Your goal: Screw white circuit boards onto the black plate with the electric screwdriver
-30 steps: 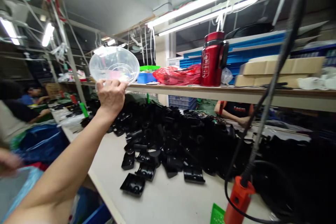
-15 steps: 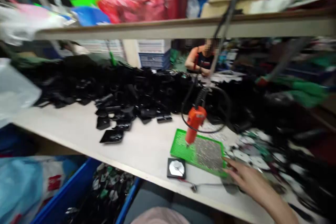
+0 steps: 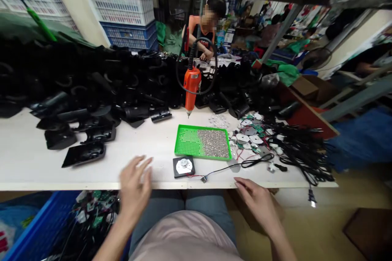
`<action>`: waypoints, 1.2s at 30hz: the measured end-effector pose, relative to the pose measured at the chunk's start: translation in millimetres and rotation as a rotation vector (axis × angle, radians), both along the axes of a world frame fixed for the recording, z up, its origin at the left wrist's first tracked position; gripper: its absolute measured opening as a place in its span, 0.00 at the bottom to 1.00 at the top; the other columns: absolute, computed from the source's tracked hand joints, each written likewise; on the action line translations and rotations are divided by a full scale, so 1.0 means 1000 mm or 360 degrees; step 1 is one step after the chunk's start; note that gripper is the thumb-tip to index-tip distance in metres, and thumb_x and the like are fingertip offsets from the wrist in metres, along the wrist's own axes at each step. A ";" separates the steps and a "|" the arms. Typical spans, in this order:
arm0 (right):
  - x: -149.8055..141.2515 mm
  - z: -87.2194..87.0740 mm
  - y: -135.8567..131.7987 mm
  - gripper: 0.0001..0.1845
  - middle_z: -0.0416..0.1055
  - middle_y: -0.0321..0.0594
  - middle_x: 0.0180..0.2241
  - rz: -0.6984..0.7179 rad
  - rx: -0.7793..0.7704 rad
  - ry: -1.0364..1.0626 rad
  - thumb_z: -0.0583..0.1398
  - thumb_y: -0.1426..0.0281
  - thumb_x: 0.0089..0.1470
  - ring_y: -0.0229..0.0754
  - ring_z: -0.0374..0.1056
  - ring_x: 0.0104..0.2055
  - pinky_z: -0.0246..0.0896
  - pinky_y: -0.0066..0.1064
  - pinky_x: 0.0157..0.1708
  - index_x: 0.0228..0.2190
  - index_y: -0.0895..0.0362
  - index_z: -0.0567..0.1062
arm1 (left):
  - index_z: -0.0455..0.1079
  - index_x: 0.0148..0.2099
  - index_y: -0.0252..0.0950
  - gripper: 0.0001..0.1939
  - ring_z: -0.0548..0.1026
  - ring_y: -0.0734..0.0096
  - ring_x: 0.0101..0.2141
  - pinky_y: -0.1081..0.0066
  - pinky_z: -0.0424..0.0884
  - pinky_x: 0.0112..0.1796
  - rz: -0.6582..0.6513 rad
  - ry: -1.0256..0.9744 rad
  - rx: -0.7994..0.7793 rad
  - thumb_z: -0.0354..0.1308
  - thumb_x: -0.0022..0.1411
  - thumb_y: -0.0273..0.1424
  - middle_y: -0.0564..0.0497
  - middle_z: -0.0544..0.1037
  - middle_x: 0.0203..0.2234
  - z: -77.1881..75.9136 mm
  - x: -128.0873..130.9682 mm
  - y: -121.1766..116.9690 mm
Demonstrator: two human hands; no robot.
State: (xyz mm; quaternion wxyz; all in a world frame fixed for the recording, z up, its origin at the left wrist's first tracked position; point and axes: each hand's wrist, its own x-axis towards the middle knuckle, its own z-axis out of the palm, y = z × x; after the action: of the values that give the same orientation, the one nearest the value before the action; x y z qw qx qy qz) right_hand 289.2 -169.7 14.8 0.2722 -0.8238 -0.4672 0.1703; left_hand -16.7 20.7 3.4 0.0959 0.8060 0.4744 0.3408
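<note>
My left hand [image 3: 135,183] hovers over the table's front edge, slightly blurred, its fingers apart and nothing in them. My right hand [image 3: 255,197] is at the front edge further right, fingers loosely stretched out, with no object visible in it. Between the hands lies a square black block [image 3: 175,169] with a white plate [image 3: 184,166] on top, wired to a small connector [image 3: 204,179] and a black cable [image 3: 225,168]. Behind it is a green tray [image 3: 188,149], its right part covered with small metal screws [image 3: 214,143]. An orange electric screwdriver [image 3: 192,83] hangs point down above the tray's back edge.
Black plastic housings [image 3: 84,154] are heaped along the back and left. White parts and circuit boards [image 3: 249,138] lie right of the tray beside bundled black cables [image 3: 301,153]. A blue crate [image 3: 39,228] stands below left. Another person [image 3: 202,34] sits across the table.
The view has swung right and down. My left hand has come into view. My right hand has moved from the tray's right end to the table's front edge.
</note>
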 end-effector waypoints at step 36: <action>-0.042 0.019 0.127 0.12 0.77 0.44 0.40 0.0457 0.0467 -0.0147 0.55 0.65 0.60 0.45 0.73 0.43 0.67 0.40 0.45 0.42 0.54 0.75 | 0.65 0.56 0.40 0.20 0.67 0.54 0.53 0.54 0.62 0.51 -0.0391 -0.0104 -0.0682 0.55 0.62 0.33 0.44 0.70 0.52 -0.044 0.076 -0.003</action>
State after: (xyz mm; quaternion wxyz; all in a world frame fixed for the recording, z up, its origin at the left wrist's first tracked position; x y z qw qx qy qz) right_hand 247.4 -42.6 33.4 0.3405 -0.7071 -0.6117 0.0995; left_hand 59.0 17.2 -41.0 0.3208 0.8074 0.4308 0.2441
